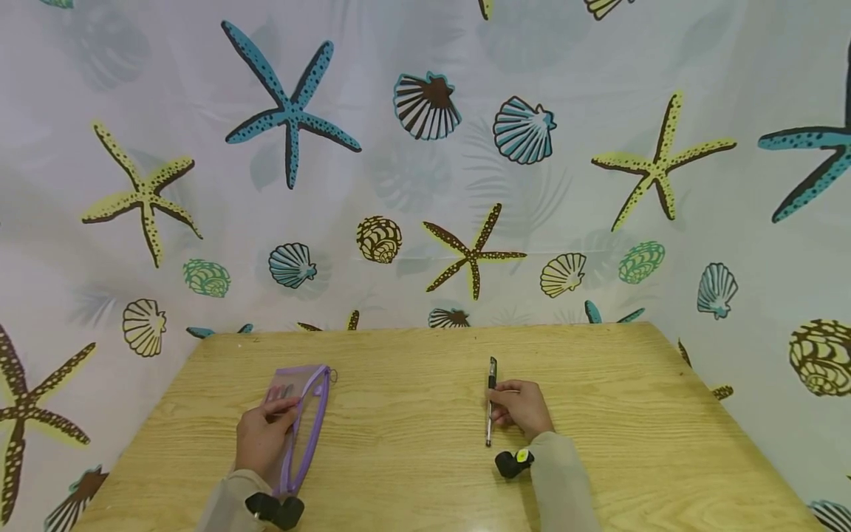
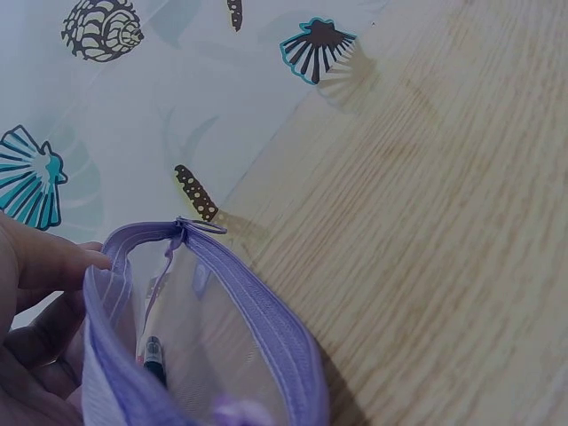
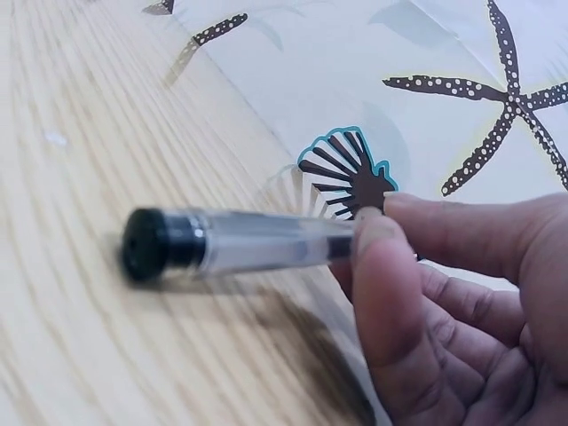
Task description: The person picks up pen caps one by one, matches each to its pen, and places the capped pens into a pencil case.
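A see-through pencil case (image 1: 308, 443) with purple zipper edging stands unzipped on the left of the table. My left hand (image 1: 262, 436) pinches its near rim between thumb and fingers, and the mouth gapes. Inside, in the left wrist view, lies a pen-like item (image 2: 153, 357) with a dark part; the rest of the contents is blurred by the mesh. My right hand (image 1: 521, 406) pinches a pen (image 1: 490, 414) by its middle, apart from the case. The pen has a clear barrel, a black cap and a black end plug (image 3: 151, 244), the plug towards me.
The light wood table (image 1: 405, 443) reaches back to a white curtain (image 1: 412, 177) printed with starfish and shells, which also hangs along both sides. A black wrist camera (image 1: 513, 464) sits at my right wrist, another black camera (image 1: 275, 510) at my left.
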`<state>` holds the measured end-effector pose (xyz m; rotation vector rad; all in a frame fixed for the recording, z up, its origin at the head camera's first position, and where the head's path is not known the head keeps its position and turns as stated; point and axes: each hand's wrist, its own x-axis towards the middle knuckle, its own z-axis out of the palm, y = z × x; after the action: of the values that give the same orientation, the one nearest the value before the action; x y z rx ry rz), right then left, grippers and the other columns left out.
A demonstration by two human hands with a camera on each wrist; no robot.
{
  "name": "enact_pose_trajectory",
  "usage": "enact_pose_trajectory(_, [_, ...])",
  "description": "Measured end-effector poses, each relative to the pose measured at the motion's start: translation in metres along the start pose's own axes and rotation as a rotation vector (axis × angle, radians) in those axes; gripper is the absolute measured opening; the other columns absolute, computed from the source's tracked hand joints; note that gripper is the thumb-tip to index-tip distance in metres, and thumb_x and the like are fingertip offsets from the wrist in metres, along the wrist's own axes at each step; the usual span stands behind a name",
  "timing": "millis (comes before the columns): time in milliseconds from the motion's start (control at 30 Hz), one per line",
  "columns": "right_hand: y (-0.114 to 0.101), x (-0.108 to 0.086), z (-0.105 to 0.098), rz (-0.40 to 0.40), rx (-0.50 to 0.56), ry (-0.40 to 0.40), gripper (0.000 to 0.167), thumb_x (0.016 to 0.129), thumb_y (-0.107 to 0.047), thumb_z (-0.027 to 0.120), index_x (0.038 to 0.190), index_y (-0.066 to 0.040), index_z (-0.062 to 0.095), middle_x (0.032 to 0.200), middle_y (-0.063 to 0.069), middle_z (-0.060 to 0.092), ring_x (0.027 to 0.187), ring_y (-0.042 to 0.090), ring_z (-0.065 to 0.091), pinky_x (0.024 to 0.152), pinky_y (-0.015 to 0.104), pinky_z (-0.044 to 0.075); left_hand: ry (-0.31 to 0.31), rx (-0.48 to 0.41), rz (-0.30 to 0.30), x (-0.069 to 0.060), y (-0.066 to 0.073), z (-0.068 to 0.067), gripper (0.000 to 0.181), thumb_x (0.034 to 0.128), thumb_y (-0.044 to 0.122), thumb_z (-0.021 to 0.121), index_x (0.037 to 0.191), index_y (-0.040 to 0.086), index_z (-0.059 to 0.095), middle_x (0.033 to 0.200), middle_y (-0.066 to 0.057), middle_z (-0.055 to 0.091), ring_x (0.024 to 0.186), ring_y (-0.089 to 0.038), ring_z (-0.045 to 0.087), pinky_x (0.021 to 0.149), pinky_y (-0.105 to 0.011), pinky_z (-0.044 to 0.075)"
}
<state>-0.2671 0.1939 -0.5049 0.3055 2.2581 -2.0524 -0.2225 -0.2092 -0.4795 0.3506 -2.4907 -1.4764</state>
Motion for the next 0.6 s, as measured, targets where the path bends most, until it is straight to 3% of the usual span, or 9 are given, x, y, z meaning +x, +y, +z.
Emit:
enact_pose_trajectory(300, [-0.002, 0.000, 0.008, 0.004, 0.040, -0.013, 0.026, 0.089, -0.007, 0.068, 0.106, 0.011, 0.062, 0.074, 0.014, 0.066, 0.049, 0.014, 0.062, 0.048, 0.029, 0.053, -0.001, 0.011, 0.011, 0.001, -0.002, 0.001, 0.022, 0.0886, 0.006, 0.066, 0.107, -0.003, 0.071, 0.083, -0.007, 0.069, 0.068, -0.007, 0.056, 0.059, -0.018, 0.047])
enact_pose_trajectory(600, [-0.001, -0.001, 0.028, -0.056, 0.011, -0.078, 0.018, 0.089, -0.008, 0.067, 0.096, 0.009, 0.066, 0.073, 0.014, 0.066, 0.051, 0.015, 0.061, 0.051, 0.030, 0.055, 0.006, 0.015, 0.002, 0.001, -0.002, 0.001, 0.021, 0.0882, 0.006, 0.066, 0.107, -0.003, 0.072, 0.080, -0.006, 0.068, 0.069, -0.007, 0.056, 0.059, -0.017, 0.047])
